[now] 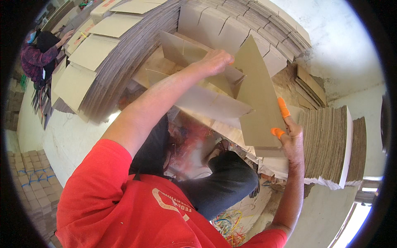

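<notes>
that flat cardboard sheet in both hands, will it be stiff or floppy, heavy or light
Probably fairly stiff: the cardboard sheet stands flat, without sagging, between the left hand and right hand. Likely light, since fingertips alone steady it. Possibly slippery: orange finger covers suggest extra grip helps.

The left hand's fingertips are hidden behind the cardboard sheet. Below that sheet, the person's foot looks blurry and partly covered.

Tan slotted cardboard divider, upright, tilted, betw. both hands
</notes>
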Available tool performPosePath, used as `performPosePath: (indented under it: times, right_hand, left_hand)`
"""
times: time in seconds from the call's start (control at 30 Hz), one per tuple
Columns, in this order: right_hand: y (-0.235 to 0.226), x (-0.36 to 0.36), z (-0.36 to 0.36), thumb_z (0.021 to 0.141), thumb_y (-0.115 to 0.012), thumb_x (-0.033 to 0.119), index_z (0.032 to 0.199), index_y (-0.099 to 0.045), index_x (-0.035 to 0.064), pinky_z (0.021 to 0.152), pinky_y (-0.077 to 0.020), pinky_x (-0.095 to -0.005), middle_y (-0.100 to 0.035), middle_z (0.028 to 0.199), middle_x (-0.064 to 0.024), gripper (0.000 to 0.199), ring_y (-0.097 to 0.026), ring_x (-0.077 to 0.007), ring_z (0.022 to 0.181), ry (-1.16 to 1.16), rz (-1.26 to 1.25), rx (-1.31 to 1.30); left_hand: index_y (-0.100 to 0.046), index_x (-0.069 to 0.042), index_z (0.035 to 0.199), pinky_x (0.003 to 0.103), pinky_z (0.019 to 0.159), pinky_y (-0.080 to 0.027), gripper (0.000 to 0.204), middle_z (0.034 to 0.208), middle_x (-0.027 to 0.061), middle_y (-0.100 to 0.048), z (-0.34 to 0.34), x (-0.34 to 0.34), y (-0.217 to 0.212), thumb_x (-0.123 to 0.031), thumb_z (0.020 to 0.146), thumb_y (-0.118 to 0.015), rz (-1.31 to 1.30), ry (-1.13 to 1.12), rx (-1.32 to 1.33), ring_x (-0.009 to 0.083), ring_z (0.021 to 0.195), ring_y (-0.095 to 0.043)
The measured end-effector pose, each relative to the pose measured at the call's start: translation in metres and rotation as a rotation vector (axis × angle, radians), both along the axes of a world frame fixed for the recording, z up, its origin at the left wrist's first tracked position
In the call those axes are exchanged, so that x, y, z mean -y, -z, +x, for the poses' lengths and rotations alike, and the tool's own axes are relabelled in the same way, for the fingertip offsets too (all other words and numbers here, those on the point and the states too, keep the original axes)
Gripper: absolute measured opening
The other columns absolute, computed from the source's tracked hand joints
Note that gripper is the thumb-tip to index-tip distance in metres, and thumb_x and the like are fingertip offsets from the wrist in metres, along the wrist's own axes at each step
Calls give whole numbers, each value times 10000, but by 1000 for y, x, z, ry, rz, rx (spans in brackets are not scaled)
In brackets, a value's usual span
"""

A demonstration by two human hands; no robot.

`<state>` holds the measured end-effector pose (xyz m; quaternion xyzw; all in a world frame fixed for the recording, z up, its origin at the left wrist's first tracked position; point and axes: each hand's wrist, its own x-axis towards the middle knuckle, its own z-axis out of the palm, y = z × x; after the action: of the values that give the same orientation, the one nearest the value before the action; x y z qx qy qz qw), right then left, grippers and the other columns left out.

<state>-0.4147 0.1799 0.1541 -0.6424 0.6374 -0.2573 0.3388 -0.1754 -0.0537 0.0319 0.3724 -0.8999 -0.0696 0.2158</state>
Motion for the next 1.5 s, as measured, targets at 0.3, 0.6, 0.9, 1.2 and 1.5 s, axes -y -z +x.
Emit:
performPosePath:
  times: [0.3,0.6,0.9,1.2,1.5]
  right_hand:
    - [-2,18,-10,661,-524,-175,1455,-339,1,1066,-308,-275,-414,1472,-99,834,-399,-152,1321,-123,-64,109]
    - [-2,23,-6,732,-642,-123,1457,-348,72,1016,-377,-285,-514,1363,-200,806,-499,-225,1270,-196,-233,-214]
    - [6,31,-2,736,-652,-107,1453,-335,18,1076,-300,-288,-478,1417,-161,794,-431,-178,1305,-216,-170,-184]
    - [-1,29,-2,740,-663,-95,1454,-328,19,1071,-320,-291,-472,1426,-150,797,-425,-177,1313,-186,-67,-219]
    - [10,23,1,759,-646,-96,1473,-309,53,1055,-332,-285,-464,1429,-168,803,-455,-178,1275,-171,-88,-266]
  left_hand:
    - [-634,-60,835,481,671,-486,134,776,163,-647,-2,0,8,-2,720,-670,-41,37,-133,381,773,-630]
    - [-585,-14,781,450,622,-439,139,720,198,-596,-1,13,3,34,671,-653,118,166,-146,374,706,-598]
    - [-616,-17,827,461,650,-461,135,749,203,-605,-1,9,6,2,705,-670,44,98,-135,381,744,-601]
    - [-637,-48,993,469,746,-486,261,931,169,-652,2,-78,-32,-163,768,-700,84,118,-50,350,963,-600]
    - [-618,-35,763,499,613,-466,85,692,199,-619,-1,-101,-3,-101,736,-663,189,259,8,410,703,-618]
